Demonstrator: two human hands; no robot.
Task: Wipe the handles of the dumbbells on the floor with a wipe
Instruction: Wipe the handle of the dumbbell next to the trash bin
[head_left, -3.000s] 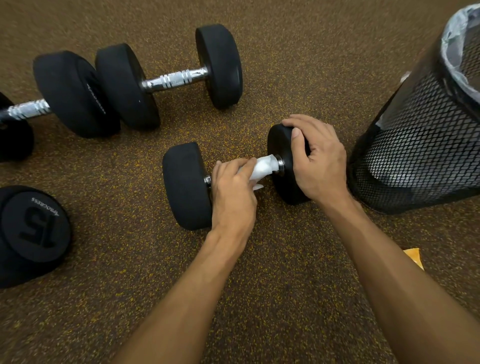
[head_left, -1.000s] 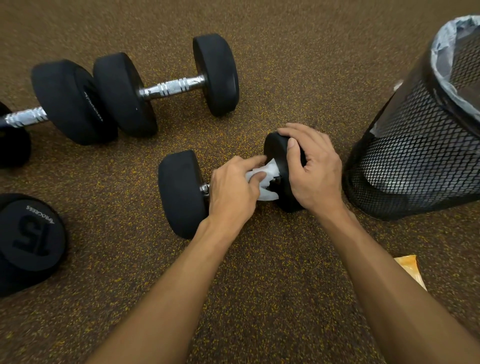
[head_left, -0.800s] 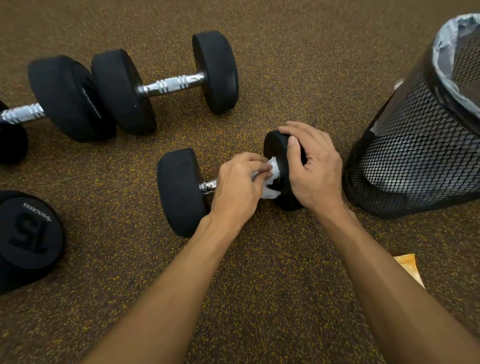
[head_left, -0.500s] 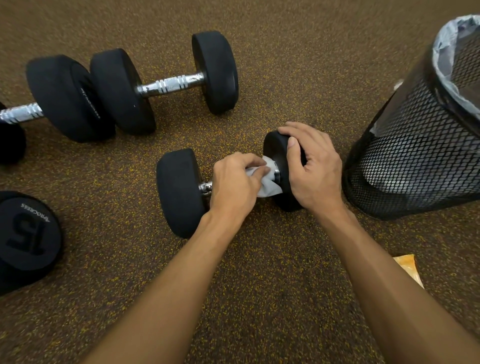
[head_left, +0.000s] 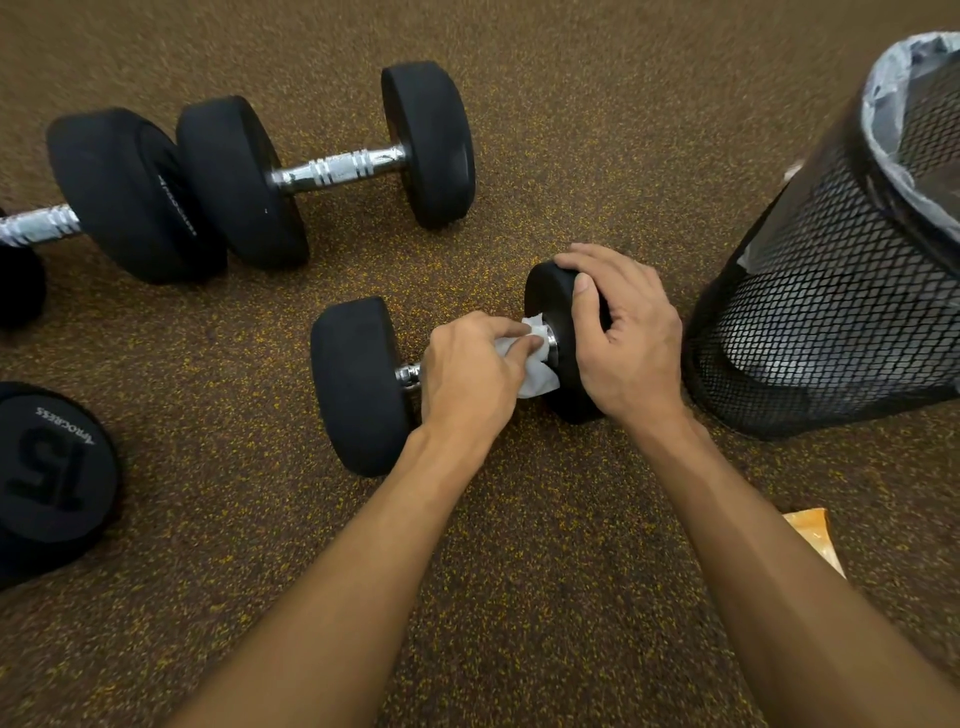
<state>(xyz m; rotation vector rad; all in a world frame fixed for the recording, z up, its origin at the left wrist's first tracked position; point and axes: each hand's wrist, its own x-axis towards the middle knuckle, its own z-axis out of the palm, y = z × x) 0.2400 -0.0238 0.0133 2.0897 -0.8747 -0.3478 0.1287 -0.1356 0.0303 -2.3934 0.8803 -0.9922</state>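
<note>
A brown rubber gym floor (head_left: 519, 597) flecked with yellow fills the head view, with a black mesh waste bin (head_left: 831, 322) lined in plastic standing at the right and an orange scrap (head_left: 813, 535) lying near the right forearm. The nearest dumbbell (head_left: 358, 384) lies across the middle, just beside the bin; its handle (head_left: 408, 374) shows only as a short chrome stub by the left head. The left hand (head_left: 467, 384) is clenched around the handle with the white wipe (head_left: 535, 364) bunched under its fingers, pressed up against the inner face of the right head. The right hand (head_left: 623, 338) is clamped over that right head, steadying the weight. Further back lie a second dumbbell (head_left: 332, 166) with its bare chrome handle, a third (head_left: 119, 197) running off the left edge, and a fourth (head_left: 52, 478) marked 15 at lower left. The step in hand looks like scrubbing the right end of the first handle; next the wipe probably has to slide back toward the left head, then move on to the other dumbbells. Compared with three seconds ago, the left hand and wipe have shifted rightward along the handle, while the right hand's hold is unchanged.
</note>
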